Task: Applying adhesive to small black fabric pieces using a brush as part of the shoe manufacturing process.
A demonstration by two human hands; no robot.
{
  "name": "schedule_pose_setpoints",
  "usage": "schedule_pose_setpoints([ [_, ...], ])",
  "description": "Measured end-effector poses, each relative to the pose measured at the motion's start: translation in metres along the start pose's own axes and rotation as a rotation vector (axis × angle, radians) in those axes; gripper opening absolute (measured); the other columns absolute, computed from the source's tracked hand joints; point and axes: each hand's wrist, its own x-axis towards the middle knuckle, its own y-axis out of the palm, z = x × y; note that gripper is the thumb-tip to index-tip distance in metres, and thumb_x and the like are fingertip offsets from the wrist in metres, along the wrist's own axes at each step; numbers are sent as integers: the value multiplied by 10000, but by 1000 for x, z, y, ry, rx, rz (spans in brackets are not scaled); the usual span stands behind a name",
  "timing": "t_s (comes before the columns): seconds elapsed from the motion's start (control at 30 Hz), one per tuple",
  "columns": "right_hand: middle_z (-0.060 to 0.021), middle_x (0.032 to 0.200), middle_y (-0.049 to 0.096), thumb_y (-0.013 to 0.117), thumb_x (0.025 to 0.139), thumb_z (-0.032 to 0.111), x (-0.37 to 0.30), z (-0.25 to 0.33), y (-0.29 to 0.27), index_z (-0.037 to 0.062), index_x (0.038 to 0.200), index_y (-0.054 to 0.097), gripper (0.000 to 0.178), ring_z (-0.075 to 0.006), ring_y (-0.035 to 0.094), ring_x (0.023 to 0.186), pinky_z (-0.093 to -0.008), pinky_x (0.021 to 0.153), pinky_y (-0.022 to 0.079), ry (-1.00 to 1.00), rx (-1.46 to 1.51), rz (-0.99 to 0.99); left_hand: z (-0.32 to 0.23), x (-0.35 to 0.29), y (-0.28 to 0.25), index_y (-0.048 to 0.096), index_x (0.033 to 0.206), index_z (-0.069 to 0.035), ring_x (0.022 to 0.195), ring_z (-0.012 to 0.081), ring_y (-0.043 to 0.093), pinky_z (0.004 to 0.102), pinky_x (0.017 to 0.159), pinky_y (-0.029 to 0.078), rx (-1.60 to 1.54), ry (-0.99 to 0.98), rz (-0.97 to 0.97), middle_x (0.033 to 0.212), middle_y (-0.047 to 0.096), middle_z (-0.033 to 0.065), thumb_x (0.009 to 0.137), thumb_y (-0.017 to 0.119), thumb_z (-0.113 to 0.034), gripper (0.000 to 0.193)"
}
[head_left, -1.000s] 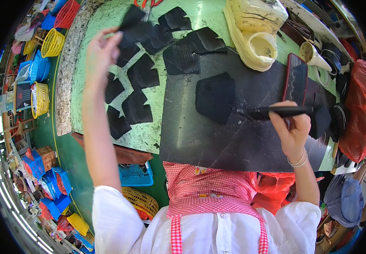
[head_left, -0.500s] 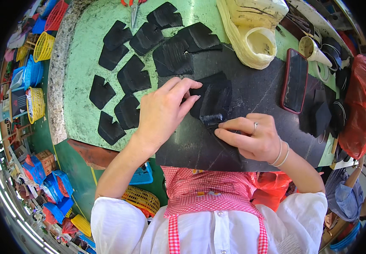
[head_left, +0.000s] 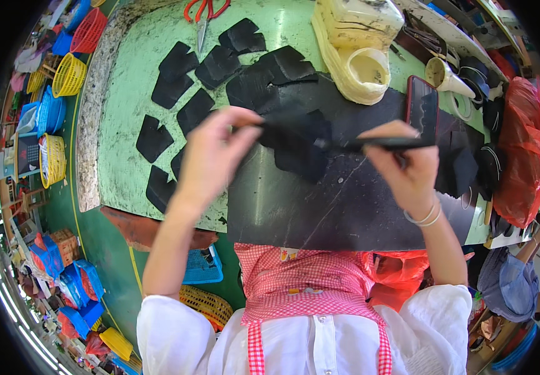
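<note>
My left hand (head_left: 214, 156) pinches the edge of a black cut piece (head_left: 292, 134), blurred by motion, over the black mat (head_left: 270, 219). Beneath or beside it lies more dark material; I cannot tell where one ends. In my right hand (head_left: 407, 165) is a slim black brush-like tool (head_left: 395, 144), held level with its blurred tip toward the piece. Several notched black pieces (head_left: 155, 139) are spread on the green tabletop (head_left: 120, 100) at the left, some streaked on top. Another black piece (head_left: 285, 64) rests at the mat's far edge.
Red-handled scissors (head_left: 202, 28) lie at the far edge. Beyond the mat stands a yellowish, crusted container (head_left: 370, 72) with a round opening. A phone (head_left: 422, 106), a cream cone (head_left: 448, 78) and a red plastic bag (head_left: 526, 156) are on the right. Baskets (head_left: 70, 75) stand at far left.
My right hand has lifted and moved right and away from me, turning the tool level. My left hand has shifted left with the piece's edge. The whole view has shifted slightly.
</note>
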Motion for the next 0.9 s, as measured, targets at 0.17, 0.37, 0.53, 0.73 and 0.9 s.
schedule_pose_setpoints([
  [0.17,42,579,520,756,856,70,15,-33,-36,6,834,665,113,-8,398,545,-202,492,306,175,-32,-414,73,33,-155,621,1210,-93,554,-28,358,153,444,195,-42,-304,-444,742,487,-92,931,673,-271,335],
  [0.37,-74,682,598,734,872,184,45,-51,-21,49,931,650,169,-123,544,547,-299,518,407,195,-126,-307,123,41,-185,607,1243,-69,717,114,551,274,667,472,652,-36,-475,987,638,62,890,710,-214,396],
  [0.53,72,696,570,691,927,150,29,-65,-47,12,1023,659,171,26,432,600,-176,517,325,366,228,-463,-9,11,-9,705,1113,-117,621,56,444,211,559,372,223,44,20,828,584,-31,821,729,-55,300],
  [0.73,62,724,608,709,900,80,19,-13,-3,-2,1000,658,139,21,474,594,-215,465,362,348,322,-196,-26,-4,23,693,1139,-117,565,64,405,224,529,371,358,113,57,767,562,-15,799,761,-68,351],
  [0.9,-37,573,535,764,835,131,15,-22,21,27,901,659,162,-116,505,482,-286,473,398,41,-157,-1,-27,0,32,691,1107,-129,538,102,452,258,523,403,390,131,83,767,594,-12,798,755,-112,316],
])
